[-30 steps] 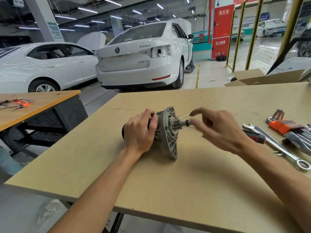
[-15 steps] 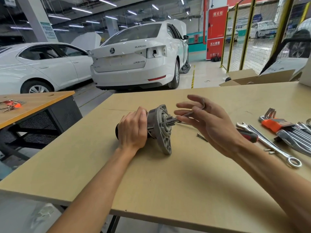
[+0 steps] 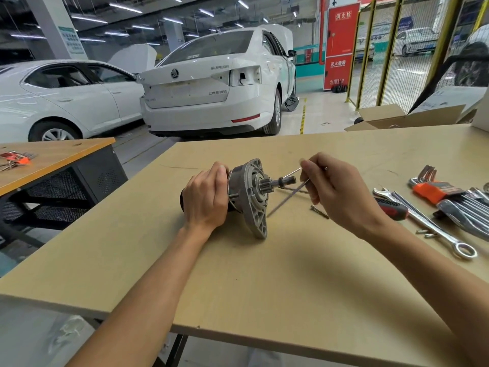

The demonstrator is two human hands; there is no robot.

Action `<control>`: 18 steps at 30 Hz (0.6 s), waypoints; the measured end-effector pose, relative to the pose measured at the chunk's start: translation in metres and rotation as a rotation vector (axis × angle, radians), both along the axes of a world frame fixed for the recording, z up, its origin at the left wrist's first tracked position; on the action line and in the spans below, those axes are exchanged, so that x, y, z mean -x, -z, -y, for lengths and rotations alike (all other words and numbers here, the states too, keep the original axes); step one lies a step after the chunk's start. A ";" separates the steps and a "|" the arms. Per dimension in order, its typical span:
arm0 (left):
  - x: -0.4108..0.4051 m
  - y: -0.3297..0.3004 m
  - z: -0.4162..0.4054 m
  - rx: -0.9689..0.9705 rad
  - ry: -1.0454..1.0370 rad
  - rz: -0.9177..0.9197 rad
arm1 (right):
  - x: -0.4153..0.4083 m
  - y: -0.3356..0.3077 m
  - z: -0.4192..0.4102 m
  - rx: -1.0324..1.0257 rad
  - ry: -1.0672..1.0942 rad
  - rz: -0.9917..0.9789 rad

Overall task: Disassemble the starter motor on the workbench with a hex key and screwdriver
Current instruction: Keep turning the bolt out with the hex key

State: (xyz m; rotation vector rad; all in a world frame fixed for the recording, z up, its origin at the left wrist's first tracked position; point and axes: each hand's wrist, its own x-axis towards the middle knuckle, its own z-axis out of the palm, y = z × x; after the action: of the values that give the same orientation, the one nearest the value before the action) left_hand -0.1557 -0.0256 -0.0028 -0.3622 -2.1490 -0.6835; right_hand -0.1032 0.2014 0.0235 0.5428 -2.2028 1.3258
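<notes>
So the starter motor is lying on its side about mid tabletop, grey flange end facing right with the pinion shaft sticking out toward the right hand; the left hand has its grip wrapped over the dark body of the motor, fingers curled around the top, holding it down; the right hand sits just right of the shaft tip, grip closed in a pinch on a long thin bolt that slants down-left toward the flange, its low end close to the tabletop; a second thin rod shows above the shaft by the fingertips, can't tell whether the hand has that one too.

One more long bolt lies flat on the tabletop under the shaft, and a short screw sits just below the right hand; the red and black screwdriver handle pokes out from behind the right wrist, untouched; further right there's a combination wrench, a hex key set in an orange holder, and more wrenches at the edge; two white cars parked behind, a cardboard box past the far edge.
</notes>
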 end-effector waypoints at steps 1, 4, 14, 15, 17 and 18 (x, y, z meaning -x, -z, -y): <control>0.001 0.001 0.000 -0.018 0.007 -0.002 | 0.000 0.001 0.001 0.047 -0.023 -0.002; 0.005 0.003 0.003 -0.142 -0.019 -0.024 | 0.002 0.002 0.004 0.157 -0.076 0.004; 0.008 0.003 0.009 -0.211 -0.101 -0.030 | 0.001 0.007 0.007 0.176 -0.053 -0.021; 0.007 0.003 0.007 -0.191 -0.087 -0.039 | 0.001 0.007 0.008 0.183 -0.055 -0.024; 0.006 0.003 0.003 -0.171 -0.057 -0.050 | -0.001 0.007 0.009 0.188 -0.058 -0.036; 0.006 0.003 0.003 -0.167 -0.048 -0.054 | -0.002 0.007 0.010 0.188 -0.059 -0.045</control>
State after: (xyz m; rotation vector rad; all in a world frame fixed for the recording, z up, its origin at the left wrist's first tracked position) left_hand -0.1613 -0.0283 -0.0057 -0.2368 -2.0267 -0.8104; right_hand -0.1015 0.1916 0.0166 0.5635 -2.0136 1.5178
